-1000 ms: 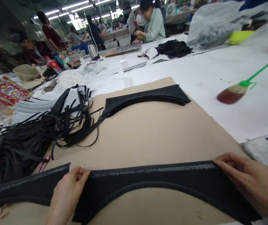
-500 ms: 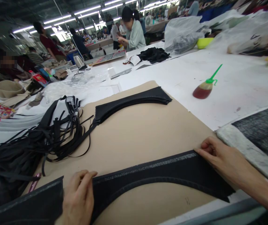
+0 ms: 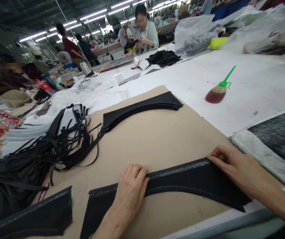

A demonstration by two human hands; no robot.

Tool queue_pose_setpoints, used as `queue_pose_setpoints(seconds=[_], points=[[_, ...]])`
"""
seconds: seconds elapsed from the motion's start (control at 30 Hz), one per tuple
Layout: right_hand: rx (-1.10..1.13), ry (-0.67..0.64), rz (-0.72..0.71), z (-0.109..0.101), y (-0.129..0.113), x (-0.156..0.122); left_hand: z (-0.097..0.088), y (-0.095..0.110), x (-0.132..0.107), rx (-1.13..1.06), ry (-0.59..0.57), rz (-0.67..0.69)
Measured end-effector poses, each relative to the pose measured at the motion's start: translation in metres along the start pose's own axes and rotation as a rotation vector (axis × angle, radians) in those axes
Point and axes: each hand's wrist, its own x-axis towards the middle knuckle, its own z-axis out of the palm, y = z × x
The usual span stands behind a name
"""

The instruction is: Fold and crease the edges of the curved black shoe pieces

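Observation:
A black curved panel (image 3: 182, 179) lies in front of me on a beige sheet, a greyish strip along its straight upper edge and an arched cut-out below. At the middle of that edge, my left hand (image 3: 132, 184) is closed on the panel, fingers bent together; the fingertips are partly hidden. My right hand (image 3: 228, 162) pinches the panel's upper edge near its right end. To the left lies a second black panel (image 3: 37, 212) with a similar strip, partly out of view. Farther back rests a stack of curved black pieces (image 3: 142, 108).
The beige sheet (image 3: 157, 142) covers part of the white table (image 3: 189, 74). Black strips (image 3: 65, 146) are heaped at left. A squeeze bottle (image 3: 216, 94) with a green spout stands at right, near a grey fabric (image 3: 281, 136). A co-worker (image 3: 146, 33) is across the table.
My left hand has moved right along the panel's upper edge, uncovering its left end. My right hand stays at the right end. The co-worker across the table has shifted posture.

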Motion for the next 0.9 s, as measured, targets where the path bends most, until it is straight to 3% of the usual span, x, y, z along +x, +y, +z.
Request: queue_pose_setpoints(seconds=[0.3,0.63,0.9], points=[[-0.01,-0.002,-0.013,0.001,0.001,-0.001,-0.001,0.005,0.003,0.082,-0.019,0.031],[-0.002,-0.036,0.019,-0.002,-0.002,-0.002,0.012,0.001,0.0,0.135,0.02,0.055],[0.006,-0.022,-0.004,-0.001,-0.004,-0.001,0.011,0.013,-0.014,0.13,0.24,0.18]])
